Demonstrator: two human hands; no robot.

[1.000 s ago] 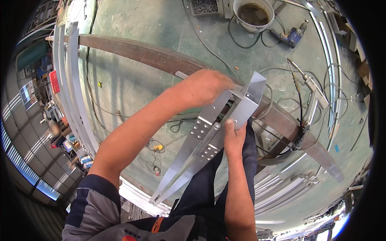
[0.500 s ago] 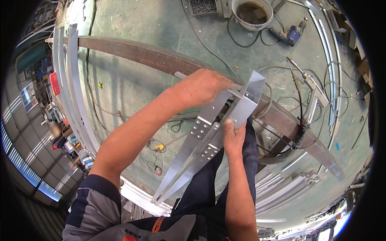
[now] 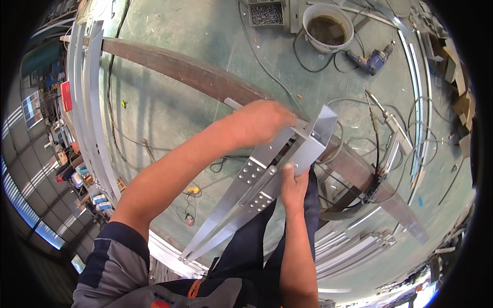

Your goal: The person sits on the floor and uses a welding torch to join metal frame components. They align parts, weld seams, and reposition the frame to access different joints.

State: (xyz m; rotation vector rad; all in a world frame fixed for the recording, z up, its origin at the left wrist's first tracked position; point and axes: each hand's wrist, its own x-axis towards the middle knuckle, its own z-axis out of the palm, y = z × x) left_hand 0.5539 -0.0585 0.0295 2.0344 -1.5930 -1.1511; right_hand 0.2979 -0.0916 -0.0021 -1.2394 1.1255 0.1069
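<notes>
A silver metal assembly (image 3: 228, 210) of two long channels side by side slants from the lower left up to a brown steel beam. Riveted plates (image 3: 252, 172) and a slim cylindrical rod (image 3: 265, 179) lie along its middle. My right hand (image 3: 295, 190) grips the right channel near its upper end, thumb flat on the face, other fingers mostly hidden behind. Over the left channel's upper end my left hand (image 3: 267, 120) is closed, fingers curled down. What it pinches is hidden; a thin metal bar (image 3: 300, 131) shows just past its fingertips.
The brown steel beam (image 3: 179, 69) crosses under the work. A welding torch (image 3: 390, 120) with cables lies to the right. Beyond are a blue drill (image 3: 377, 60), a bucket (image 3: 328, 28) and a tray of small metal parts (image 3: 267, 14). Long silver profiles (image 3: 92, 102) stand at left.
The whole view has shifted a little, so the assembly and hands sit slightly lower and further left. Both hands keep their places on the metal.
</notes>
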